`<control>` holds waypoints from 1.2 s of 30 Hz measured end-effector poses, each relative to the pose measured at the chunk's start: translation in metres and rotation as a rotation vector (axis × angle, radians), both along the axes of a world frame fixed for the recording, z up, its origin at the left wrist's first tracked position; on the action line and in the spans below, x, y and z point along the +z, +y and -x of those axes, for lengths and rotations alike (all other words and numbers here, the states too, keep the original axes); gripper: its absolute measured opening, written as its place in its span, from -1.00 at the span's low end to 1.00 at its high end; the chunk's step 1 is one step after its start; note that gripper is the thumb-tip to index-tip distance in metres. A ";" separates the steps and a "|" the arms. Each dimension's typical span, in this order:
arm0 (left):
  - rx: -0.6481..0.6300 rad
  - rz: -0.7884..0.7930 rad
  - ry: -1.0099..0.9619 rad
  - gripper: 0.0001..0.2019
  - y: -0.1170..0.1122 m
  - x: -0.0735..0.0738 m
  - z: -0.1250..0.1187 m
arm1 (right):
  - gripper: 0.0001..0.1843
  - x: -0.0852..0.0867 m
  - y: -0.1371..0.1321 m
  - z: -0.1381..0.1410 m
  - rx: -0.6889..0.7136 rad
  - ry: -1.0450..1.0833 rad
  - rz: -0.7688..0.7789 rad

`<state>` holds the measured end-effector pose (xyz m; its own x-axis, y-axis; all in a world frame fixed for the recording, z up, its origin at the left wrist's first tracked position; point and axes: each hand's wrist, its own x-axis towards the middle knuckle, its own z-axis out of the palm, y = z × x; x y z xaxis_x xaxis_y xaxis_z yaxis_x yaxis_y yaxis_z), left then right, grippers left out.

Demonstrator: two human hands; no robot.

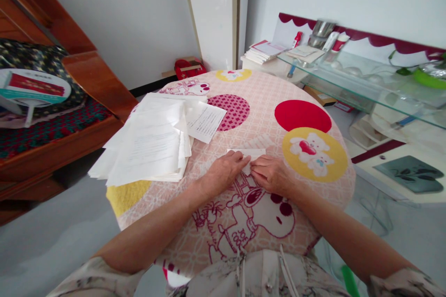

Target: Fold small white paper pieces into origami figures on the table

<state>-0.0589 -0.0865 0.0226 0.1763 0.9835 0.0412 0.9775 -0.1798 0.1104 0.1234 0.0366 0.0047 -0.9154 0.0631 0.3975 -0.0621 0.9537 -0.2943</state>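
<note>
A small white strip of paper (254,152), seemingly folded, lies on the patterned tablecloth (258,88) in front of me. My left hand (227,171) has its bent fingers on the paper's left part. From the other side, my right hand (273,174) pinches the paper's lower right part. The fingers of both hands are closed and nearly meet over it, hiding some of its lower edge. Left of my hands is a loose pile of white paper sheets (149,144). One printed sheet (205,123) sticks out from that pile towards the middle.
To the right stands a glass-topped table (358,76) bearing metal pots (322,30) and a red-and-white cup (340,42). Booklets (266,50) are stacked at the back. A wooden bench (87,74) with a round fan (38,90) is on the left. A red object (190,68) lies behind the table.
</note>
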 end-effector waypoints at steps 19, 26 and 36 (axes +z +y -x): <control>-0.082 0.018 0.158 -0.68 0.001 0.002 -0.006 | -0.78 0.031 0.017 0.056 -0.688 -0.484 0.695; -0.077 0.023 0.162 -0.68 0.001 0.002 -0.007 | -0.70 0.037 0.034 0.050 -0.657 -0.586 0.783; -0.078 0.073 0.178 -0.58 0.003 0.001 -0.006 | -0.78 0.048 0.043 0.016 -0.722 -0.313 0.872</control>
<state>-0.0531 -0.0838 0.0236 0.2499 0.9659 -0.0680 0.9662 -0.2533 -0.0470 0.1077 0.0800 0.0526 -0.6058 0.7474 -0.2727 0.6018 0.2063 -0.7716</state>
